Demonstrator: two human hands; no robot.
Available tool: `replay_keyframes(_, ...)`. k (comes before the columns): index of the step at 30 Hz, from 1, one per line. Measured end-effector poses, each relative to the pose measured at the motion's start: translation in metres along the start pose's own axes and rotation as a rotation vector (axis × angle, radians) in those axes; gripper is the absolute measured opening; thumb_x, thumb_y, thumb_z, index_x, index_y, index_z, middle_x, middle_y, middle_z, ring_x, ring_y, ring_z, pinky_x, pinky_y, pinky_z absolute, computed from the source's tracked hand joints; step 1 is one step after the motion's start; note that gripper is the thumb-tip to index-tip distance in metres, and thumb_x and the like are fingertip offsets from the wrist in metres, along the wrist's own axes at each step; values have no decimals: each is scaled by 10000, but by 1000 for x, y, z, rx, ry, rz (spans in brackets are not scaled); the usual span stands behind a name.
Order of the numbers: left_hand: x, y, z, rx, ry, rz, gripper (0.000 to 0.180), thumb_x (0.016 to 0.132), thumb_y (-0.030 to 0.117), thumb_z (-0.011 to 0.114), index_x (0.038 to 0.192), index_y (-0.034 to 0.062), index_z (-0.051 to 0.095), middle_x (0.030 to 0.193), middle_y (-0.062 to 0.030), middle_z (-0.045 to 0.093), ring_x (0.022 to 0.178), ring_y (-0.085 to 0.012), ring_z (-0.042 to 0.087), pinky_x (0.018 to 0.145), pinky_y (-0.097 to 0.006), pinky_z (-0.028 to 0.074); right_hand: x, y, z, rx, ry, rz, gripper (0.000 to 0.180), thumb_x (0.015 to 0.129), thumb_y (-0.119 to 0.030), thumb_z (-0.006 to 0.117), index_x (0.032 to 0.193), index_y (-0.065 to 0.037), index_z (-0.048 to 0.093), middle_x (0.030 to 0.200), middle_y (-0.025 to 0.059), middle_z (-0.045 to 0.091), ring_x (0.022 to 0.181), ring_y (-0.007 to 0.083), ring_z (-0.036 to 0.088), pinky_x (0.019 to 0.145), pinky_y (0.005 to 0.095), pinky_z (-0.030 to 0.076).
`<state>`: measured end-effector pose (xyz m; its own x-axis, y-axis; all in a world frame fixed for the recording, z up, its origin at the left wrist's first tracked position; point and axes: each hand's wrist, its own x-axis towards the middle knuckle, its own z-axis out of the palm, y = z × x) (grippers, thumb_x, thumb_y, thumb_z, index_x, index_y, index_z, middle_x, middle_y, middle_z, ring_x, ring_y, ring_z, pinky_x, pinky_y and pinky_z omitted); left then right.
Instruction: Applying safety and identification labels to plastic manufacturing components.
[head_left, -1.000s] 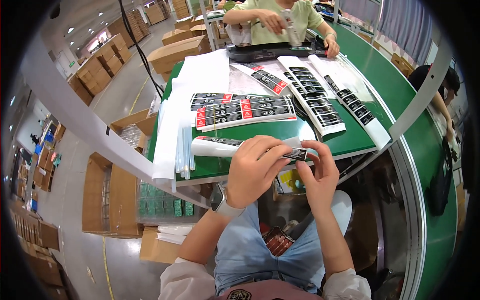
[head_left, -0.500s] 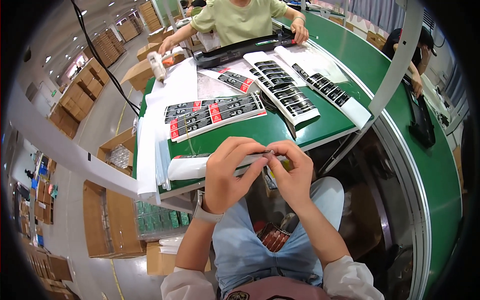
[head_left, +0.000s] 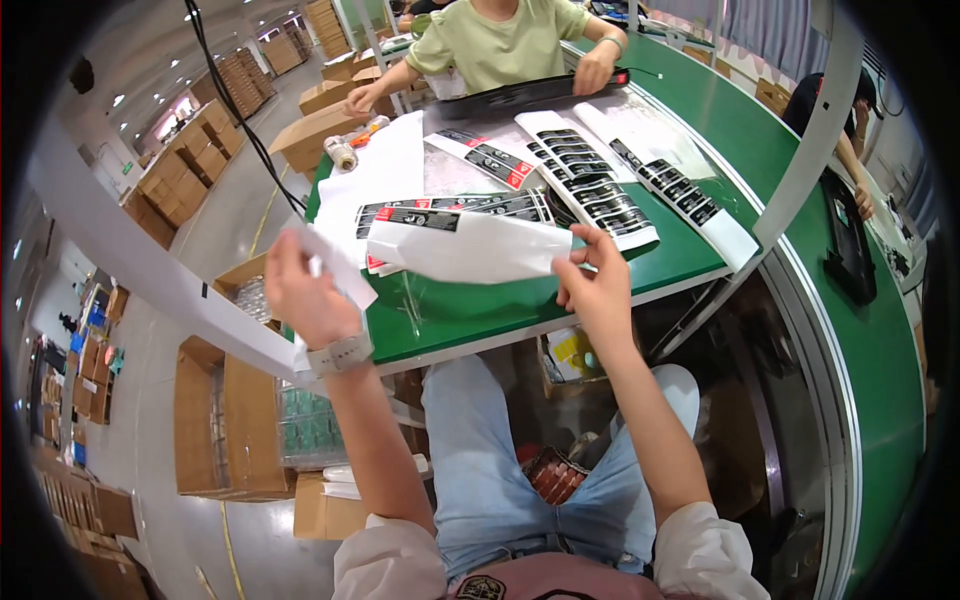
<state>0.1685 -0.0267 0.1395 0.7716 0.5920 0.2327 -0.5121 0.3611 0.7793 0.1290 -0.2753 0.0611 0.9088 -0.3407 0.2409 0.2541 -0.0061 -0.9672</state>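
While the right hand [head_left: 600, 290] pinches a white sleeve [head_left: 470, 250], its contents stay hidden.

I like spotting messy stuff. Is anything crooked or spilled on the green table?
Nothing is spilled or broken. The left hand lifts a white strip, the right hand holds a white packet, and the black-and-white cards lie fanned on the green table.

— What sort of place is this?
— A packing floor in a factory. A long green belt [head_left: 880, 340] runs past a green desk [head_left: 480, 310] strewn with printed packaging cards [head_left: 590, 180].
— Anything else?
— Stacked cartons [head_left: 215, 420] stand on the concrete floor [head_left: 225, 215], more boxes [head_left: 190, 165] farther back, and another worker [head_left: 500, 45] sits opposite.
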Motion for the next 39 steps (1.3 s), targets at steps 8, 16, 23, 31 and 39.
replay_keyframes(8, -26, -10, -26, 686, -209, 1370, 123, 798, -57, 654, 894, 1, 604, 873, -84, 608, 838, -249, 573, 789, -361, 458, 19, -3, 24, -719, 236, -610, 334, 808, -117, 694, 1112, -55, 572, 1054, 138, 526, 926, 343, 604, 750, 450, 491)
replay_keyframes(16, -90, -48, -27, 885, -738, 1649, 169, 741, 85, 657, 888, 134, 725, 958, 39, 655, 969, -121, 617, 993, -476, 352, -48, -40, 22, 4, -225, -1, 109, 889, -114, 672, 875, -6, 679, 743, -14, 634, 618, 15, 502, 531, 167, 371)
replay_keyframes(23, -99, -38, -26, 817, -834, 1751, 176, 755, 115, 616, 893, 139, 723, 947, 37, 658, 956, -110, 621, 976, -463, 380, -68, -38, 3, -80, -133, -8, 62, 856, -42, 683, 848, 11, 653, 737, -14, 609, 626, 42, 522, 543, 187, 399)
replay_keyframes(31, -145, -80, -73, 834, -921, 1264, 169, 800, 193, 699, 936, 96, 673, 976, -36, 635, 955, -181, 620, 893, -416, 471, -107, -4, -47, -497, 114, -478, 74, 816, 35, 637, 776, 0, 584, 712, 69, 518, 571, 164, 515, 520, 278, 394)
replay_keyframes(39, -210, -229, -155, 1535, -2193, -291, 515, 588, 267, 856, 1032, 80, 673, 1053, -139, 685, 1004, -352, 656, 791, -462, 546, -122, 156, -82, -971, 47, -237, 138, 826, -109, 675, 748, -22, 603, 752, 147, 594, 658, 364, 592, 582, 435, 469)
